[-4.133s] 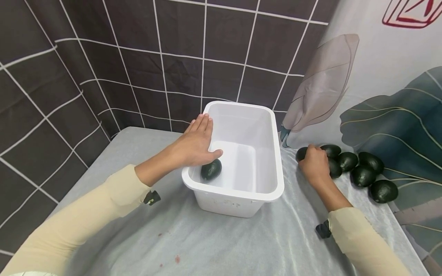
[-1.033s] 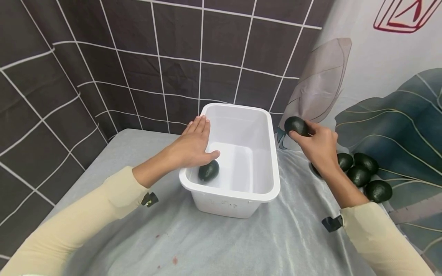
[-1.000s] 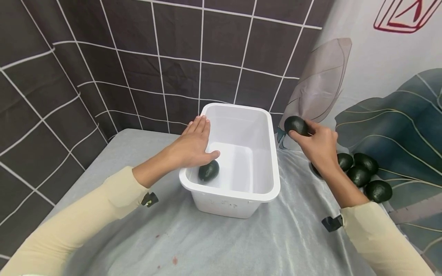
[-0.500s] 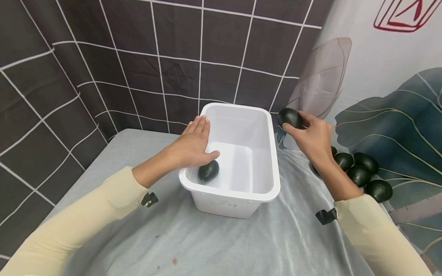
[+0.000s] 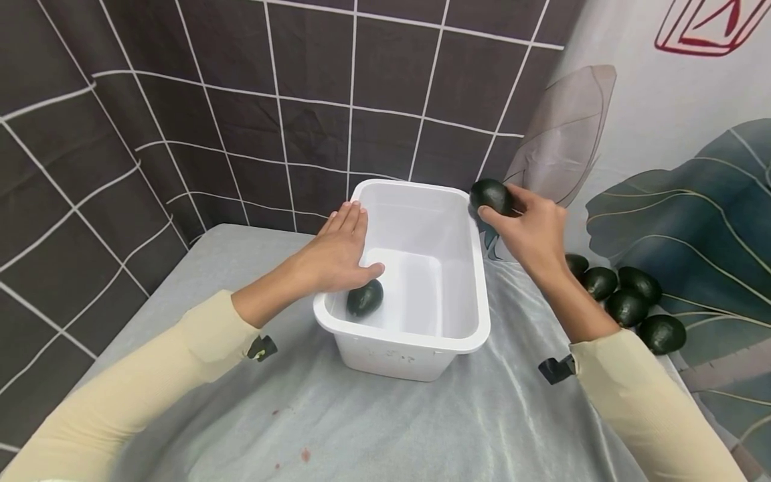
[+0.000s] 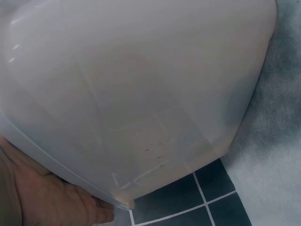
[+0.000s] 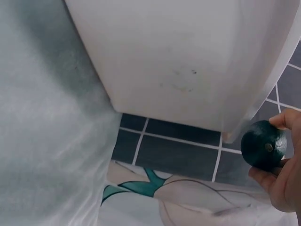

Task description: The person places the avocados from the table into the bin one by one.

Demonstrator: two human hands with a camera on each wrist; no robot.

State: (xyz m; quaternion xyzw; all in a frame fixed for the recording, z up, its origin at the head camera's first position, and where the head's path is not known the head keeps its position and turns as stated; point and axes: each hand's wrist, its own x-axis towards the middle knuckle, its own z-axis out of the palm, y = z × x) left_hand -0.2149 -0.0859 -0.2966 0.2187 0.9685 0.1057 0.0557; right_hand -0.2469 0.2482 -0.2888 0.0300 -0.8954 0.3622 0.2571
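Observation:
My left hand (image 5: 337, 251) rests flat on the left rim of a white plastic tub (image 5: 415, 343), fingers straight and thumb spread over the inside. Inside, at the front left corner, lies a dark green avocado (image 5: 365, 299), partly covered by that thumb. My right hand (image 5: 536, 227) holds another avocado (image 5: 490, 196) between thumb and fingers, raised at the tub's back right corner. The right wrist view shows this held avocado (image 7: 263, 146) with its stem end visible, just outside the tub wall (image 7: 178, 56). In the left wrist view, my left hand (image 6: 56, 200) lies along the tub's rim.
Several more avocados (image 5: 626, 306) sit in a group on the grey cloth (image 5: 241, 415) to the right, partly behind my right forearm. Behind the tub rises a dark wall covering with white grid lines (image 5: 313, 127). A patterned curtain (image 5: 674, 221) hangs at the right.
My right hand took an avocado from the group, lifted it and carried it left to the tub's back right corner. My left hand stays on the rim.

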